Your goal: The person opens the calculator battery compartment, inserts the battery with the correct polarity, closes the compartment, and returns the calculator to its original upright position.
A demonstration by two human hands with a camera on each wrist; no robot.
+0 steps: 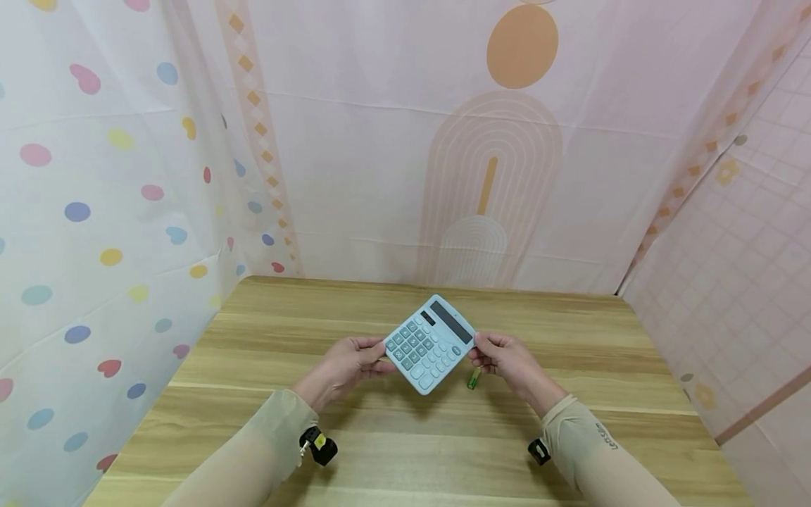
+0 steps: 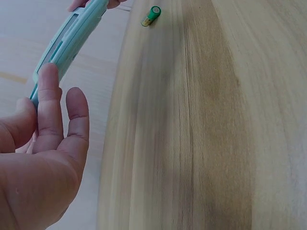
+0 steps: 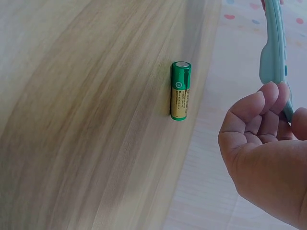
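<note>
A light blue calculator (image 1: 423,346) is held up off the table between both hands, its keys and dark display facing the head camera. It is turned askew, with the display end toward the upper right. My left hand (image 1: 350,364) pinches its left corner between thumb and fingers. At the opposite corner, near the display, my right hand (image 1: 509,360) pinches it the same way. A green and gold battery (image 3: 180,91) lies on the table near the right hand, touched by neither hand. In the left wrist view the calculator (image 2: 72,40) shows edge-on.
The wooden table (image 1: 266,317) has its far edge against a patterned curtain (image 1: 355,176). Dotted cloth (image 1: 127,176) hangs on the left and checked cloth (image 1: 747,246) on the right. Each wrist wears a small black device.
</note>
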